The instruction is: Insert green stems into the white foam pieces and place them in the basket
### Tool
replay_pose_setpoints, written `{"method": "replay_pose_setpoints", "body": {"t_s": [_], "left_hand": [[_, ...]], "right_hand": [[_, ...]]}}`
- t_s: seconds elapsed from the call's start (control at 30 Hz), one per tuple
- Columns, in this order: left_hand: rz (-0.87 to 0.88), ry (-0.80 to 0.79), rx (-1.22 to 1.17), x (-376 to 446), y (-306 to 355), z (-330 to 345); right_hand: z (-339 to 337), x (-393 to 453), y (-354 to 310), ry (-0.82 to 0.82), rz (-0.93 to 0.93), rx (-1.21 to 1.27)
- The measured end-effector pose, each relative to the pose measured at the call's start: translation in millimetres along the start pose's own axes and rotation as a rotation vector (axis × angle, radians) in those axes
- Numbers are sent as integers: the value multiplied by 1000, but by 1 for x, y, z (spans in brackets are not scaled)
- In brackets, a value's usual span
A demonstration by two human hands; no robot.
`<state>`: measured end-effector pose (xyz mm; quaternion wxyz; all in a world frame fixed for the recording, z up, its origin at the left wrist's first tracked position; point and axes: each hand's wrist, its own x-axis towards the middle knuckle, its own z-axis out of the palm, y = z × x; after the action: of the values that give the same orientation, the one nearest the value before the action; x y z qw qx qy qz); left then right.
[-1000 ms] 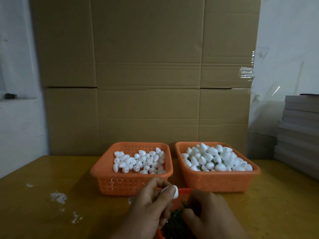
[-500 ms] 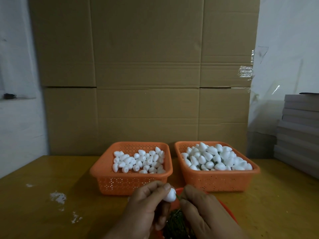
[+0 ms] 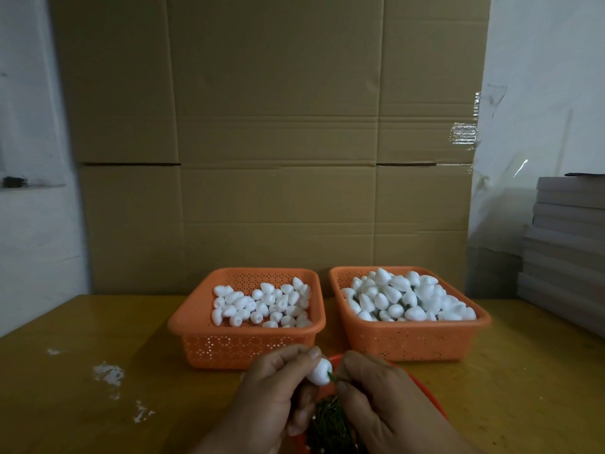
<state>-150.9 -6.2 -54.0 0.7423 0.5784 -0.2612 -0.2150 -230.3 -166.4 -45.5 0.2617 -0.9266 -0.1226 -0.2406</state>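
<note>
My left hand (image 3: 268, 394) pinches a white foam piece (image 3: 319, 371) between thumb and fingers at the bottom centre. My right hand (image 3: 383, 404) pinches a thin green stem (image 3: 331, 376) whose tip touches the foam piece. Under both hands lies a pile of green stems (image 3: 329, 424) in a red dish (image 3: 422, 386). Behind them stand two orange baskets: the left basket (image 3: 196, 326) holds a loose layer of foam pieces, and the right basket (image 3: 471, 326) is heaped with them.
The baskets stand on a yellow wooden table (image 3: 98, 339) with white crumbs (image 3: 108, 373) at the left. A tall cardboard sheet (image 3: 278, 142) closes off the back. Grey flat boxes (image 3: 566, 244) are stacked at the right edge.
My right hand rose from the stem pile with a stem and brought it to the foam piece. My left hand turned the foam piece toward it.
</note>
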Motion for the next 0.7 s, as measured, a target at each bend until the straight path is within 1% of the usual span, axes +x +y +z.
{"method": "replay_pose_setpoints", "body": {"t_s": [0.5, 0.7], "left_hand": [[59, -12, 42, 0, -1, -3], [88, -15, 70, 0, -2, -6]], "right_hand": [[0, -3, -1, 65, -7, 9], [0, -4, -7, 117, 35, 50]]}}
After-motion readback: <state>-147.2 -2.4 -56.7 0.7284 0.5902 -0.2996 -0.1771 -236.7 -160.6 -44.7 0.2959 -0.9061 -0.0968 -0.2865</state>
